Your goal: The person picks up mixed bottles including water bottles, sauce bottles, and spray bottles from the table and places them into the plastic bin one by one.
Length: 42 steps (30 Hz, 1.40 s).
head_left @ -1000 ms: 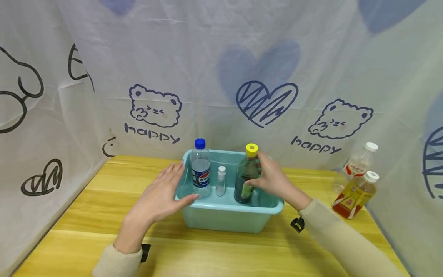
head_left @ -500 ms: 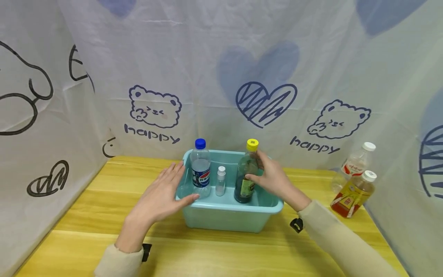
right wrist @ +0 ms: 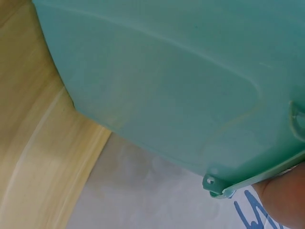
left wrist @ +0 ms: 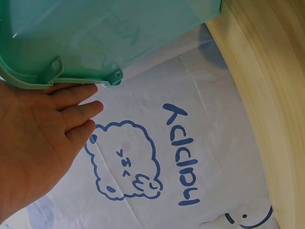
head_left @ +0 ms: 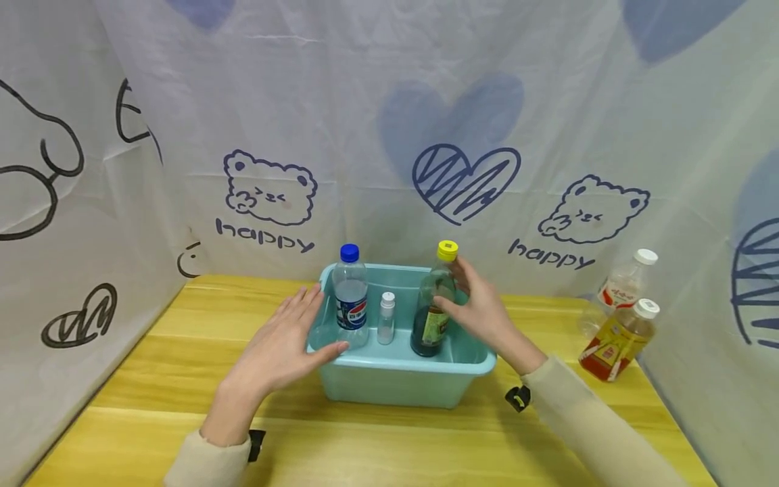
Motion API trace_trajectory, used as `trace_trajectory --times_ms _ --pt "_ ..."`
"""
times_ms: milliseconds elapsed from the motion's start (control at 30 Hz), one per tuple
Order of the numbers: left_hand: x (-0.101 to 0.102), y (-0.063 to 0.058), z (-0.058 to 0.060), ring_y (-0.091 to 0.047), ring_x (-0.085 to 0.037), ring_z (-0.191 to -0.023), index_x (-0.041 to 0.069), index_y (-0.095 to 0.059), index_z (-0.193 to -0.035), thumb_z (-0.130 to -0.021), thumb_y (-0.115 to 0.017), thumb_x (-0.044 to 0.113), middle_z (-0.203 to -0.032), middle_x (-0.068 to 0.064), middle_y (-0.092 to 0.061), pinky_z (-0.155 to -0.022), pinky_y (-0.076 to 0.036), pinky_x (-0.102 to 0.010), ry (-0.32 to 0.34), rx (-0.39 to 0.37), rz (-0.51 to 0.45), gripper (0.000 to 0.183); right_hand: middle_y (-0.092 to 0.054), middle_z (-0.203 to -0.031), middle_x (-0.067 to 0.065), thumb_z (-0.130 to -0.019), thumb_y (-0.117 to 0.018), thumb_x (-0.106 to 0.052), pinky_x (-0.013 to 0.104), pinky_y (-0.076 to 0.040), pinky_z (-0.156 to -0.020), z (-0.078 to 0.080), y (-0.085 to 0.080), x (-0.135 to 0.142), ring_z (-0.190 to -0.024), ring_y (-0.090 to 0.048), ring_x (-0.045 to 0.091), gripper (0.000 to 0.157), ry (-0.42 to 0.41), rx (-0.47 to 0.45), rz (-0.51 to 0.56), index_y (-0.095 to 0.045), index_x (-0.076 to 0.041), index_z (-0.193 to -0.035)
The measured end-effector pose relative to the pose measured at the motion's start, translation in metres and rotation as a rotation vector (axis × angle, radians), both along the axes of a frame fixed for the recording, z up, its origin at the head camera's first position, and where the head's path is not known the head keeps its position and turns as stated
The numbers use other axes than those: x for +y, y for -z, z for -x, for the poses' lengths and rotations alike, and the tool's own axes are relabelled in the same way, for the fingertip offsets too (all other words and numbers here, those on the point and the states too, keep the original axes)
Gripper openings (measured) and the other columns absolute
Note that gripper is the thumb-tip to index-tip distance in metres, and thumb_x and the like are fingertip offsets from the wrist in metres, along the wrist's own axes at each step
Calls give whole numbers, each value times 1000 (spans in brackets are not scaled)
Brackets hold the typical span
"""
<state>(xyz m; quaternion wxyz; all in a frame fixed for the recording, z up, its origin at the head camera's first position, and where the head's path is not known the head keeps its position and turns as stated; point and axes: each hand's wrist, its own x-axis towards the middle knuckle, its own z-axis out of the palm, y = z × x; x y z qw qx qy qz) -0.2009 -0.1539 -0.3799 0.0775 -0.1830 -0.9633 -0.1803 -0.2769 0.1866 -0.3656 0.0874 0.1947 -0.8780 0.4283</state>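
A pale teal plastic tub (head_left: pixel 398 385) stands on the table with three bottles in it. My left hand (head_left: pixel 280 345) lies with straight fingers along the tub's left rim; in the left wrist view its fingertips touch under that rim. Inside the tub, my right hand (head_left: pixel 483 314) grips the upper part of a green-tinted bottle with a yellow cap (head_left: pixel 433 328), which holds dark liquid and leans a little to the right. A Pepsi bottle with a blue cap (head_left: pixel 351 312) is upright on the left. Between them stands a small clear bottle with a white cap (head_left: pixel 386 321).
To the right on the wooden table (head_left: pixel 389 450), a bottle with a yellow label and reddish liquid (head_left: pixel 616 346) leans in front of a clear bottle with a red-and-white label (head_left: pixel 621 291). A white printed cloth (head_left: pixel 371 149) hangs behind the table.
The yellow-capped bottle's top has risen slightly and shifted right, while its base stays put in the tub. My right hand has moved slightly with it; the left has hardly moved.
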Motion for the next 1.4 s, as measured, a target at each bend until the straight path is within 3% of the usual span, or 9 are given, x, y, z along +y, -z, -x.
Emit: trace_trajectory --times_ms 333,733,833,1067,1400 --pt "1 1 -2 -18 -39 -158 -1 -27 -163 -94 -54 76 -172 -15 -19 -129 -17 -52 -9 7 3 107 -43 -161 18 -95 -77 -14 51 -44 -117 -7 3 5 -145 -46 37 82 24 63 73 -30 -4 -162" --pt "0 2 -5 -19 -40 -158 -2 -27 -162 -94 -54 76 -171 -16 -19 -129 -18 -52 -9 11 0 107 -46 -161 10 -97 -74 -13 55 -44 -116 -31 -2 21 -143 -49 34 74 136 272 90 -36 -6 -160" --pt "0 1 -4 -20 -40 -158 -2 -27 -162 -94 -52 77 -171 -16 -19 -130 -18 -52 -7 13 5 108 -47 -161 6 -97 -75 -10 50 -45 -116 -38 -3 28 -142 -51 31 73 175 332 115 -38 -9 -160" --pt "1 -2 -2 -18 -40 -158 -2 -26 -162 -94 -51 78 -172 -16 -18 -130 -17 -52 -5 6 12 108 -51 -158 2 -94 -75 -2 16 -41 -114 -52 -5 48 -140 -54 26 73 248 443 196 -44 -15 -159" --pt "2 -1 -3 -19 -41 -157 -2 -27 -162 -94 -52 77 -172 -16 -19 -129 -18 -53 -9 8 9 107 -57 -152 5 -89 -75 9 15 -43 -111 -66 -4 81 -136 -56 7 72 361 598 191 -51 -11 -153"
